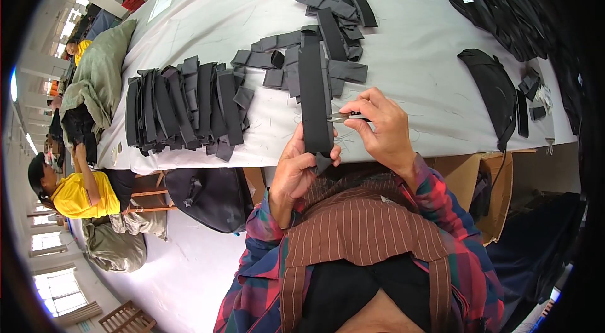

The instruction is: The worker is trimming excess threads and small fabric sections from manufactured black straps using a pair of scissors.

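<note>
Near the table's front edge, my left hand point(290, 166) is closed around the lower end of a long black fabric strap point(313, 93). The strap points away from me, and its far end lies over other strips. My right hand point(384, 124) pinches a small pair of thread snips point(340, 117), whose metal tips are at the strap's right edge. Whether the blades touch a thread is too small to tell. Beyond the strap is a loose heap of black strips point(340, 34). To the left, more black straps point(179, 106) lie side by side in a thick row.
Loose thread bits lie on the white table cover point(403, 37). At the right are a black fabric bag piece point(490, 90) and a large black heap point(495, 5). A cardboard box point(498, 191) stands below the edge. A person in yellow point(82, 194) works at the left, near green sacks point(104, 62).
</note>
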A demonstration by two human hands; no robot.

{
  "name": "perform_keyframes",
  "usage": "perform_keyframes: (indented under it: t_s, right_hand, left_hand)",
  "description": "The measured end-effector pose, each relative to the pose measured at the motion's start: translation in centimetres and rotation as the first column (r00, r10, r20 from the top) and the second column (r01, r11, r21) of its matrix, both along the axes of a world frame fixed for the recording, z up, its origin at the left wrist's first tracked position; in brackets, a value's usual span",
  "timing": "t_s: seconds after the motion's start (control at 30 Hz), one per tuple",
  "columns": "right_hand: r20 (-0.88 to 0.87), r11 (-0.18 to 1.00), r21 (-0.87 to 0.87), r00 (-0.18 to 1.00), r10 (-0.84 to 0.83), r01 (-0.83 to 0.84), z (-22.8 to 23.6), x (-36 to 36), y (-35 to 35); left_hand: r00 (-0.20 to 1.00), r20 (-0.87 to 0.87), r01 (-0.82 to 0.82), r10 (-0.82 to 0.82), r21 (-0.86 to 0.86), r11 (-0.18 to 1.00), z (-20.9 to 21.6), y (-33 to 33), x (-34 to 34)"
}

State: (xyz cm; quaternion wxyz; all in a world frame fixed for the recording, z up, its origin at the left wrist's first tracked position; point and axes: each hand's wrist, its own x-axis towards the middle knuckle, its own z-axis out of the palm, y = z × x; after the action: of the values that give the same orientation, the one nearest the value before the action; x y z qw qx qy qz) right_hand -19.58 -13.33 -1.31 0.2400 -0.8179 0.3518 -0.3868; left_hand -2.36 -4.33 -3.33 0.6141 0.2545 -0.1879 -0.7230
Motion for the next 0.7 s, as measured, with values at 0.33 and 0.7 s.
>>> perform_keyframes:
  t_s: [0.33,0.7]
  right_hand:
    - [0.180,0.967,0.134,0.965,0.192,-0.218,0.9,0.7,0.6]
    - [0.120,0.966,0.079,0.964,0.235,-0.246,-0.4,1.7,0.3]
  left_hand:
    - [0.982,0.185,0.044,-0.047,0.023,0.999,0.8,-0.3,-0.6]
    - [0.831,0.555,0.085,-0.036,-0.063,0.994,-0.5,0.3,0.0]
